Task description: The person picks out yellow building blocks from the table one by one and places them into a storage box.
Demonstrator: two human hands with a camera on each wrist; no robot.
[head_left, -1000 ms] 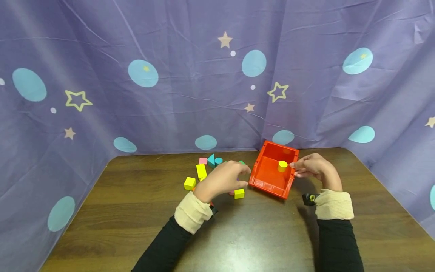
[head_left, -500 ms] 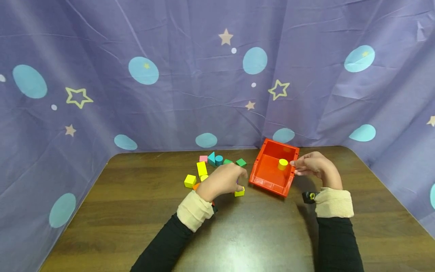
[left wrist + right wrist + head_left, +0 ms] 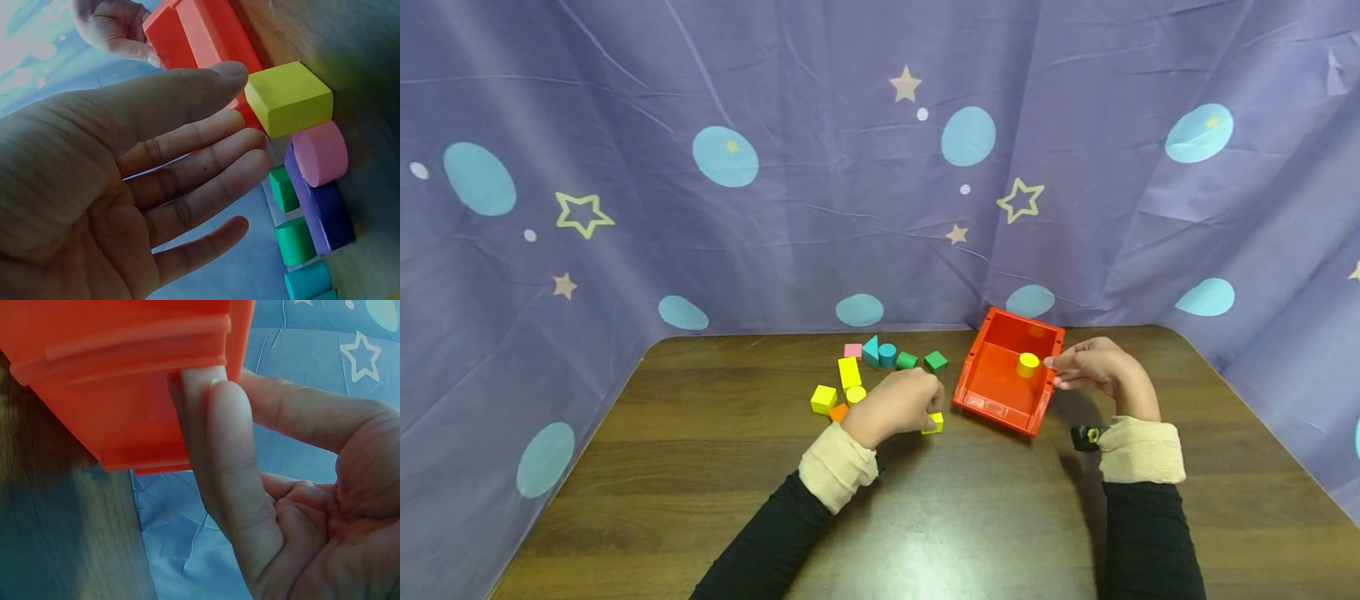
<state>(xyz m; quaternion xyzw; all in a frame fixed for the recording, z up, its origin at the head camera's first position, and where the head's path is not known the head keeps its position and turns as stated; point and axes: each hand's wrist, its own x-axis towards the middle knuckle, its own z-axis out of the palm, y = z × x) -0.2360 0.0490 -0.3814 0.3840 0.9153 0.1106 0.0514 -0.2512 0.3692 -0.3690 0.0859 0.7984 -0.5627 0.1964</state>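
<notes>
My left hand [image 3: 898, 407] is over the blocks, its fingertips close to a yellow block [image 3: 933, 423]. In the left wrist view its fingers are fairly straight, and the thumb tip overlaps the edge of that yellow block [image 3: 290, 97]; whether they touch is unclear. A pink rounded block [image 3: 320, 153] and a long purple block [image 3: 322, 206] lie beside it, hidden by the hand in the head view. My right hand [image 3: 1099, 369] pinches the right side rim of a red plastic bin [image 3: 992, 385], thumb on the rim and fingers against the outer wall. Inside the bin is a yellow cylinder [image 3: 1027, 365].
Behind the left hand are a green block [image 3: 936, 361], a green cylinder [image 3: 907, 361], a teal cylinder [image 3: 887, 356], a teal triangle [image 3: 871, 352] and a pink block [image 3: 853, 351]. Left of it are several yellow blocks [image 3: 823, 399] and an orange one [image 3: 838, 412]. A curtain [image 3: 775, 267] hangs behind.
My left hand has lowered toward the yellow block, its fingers drawing closer together in the head view. Green blocks behind it have come into sight. The right hand stays at the bin.
</notes>
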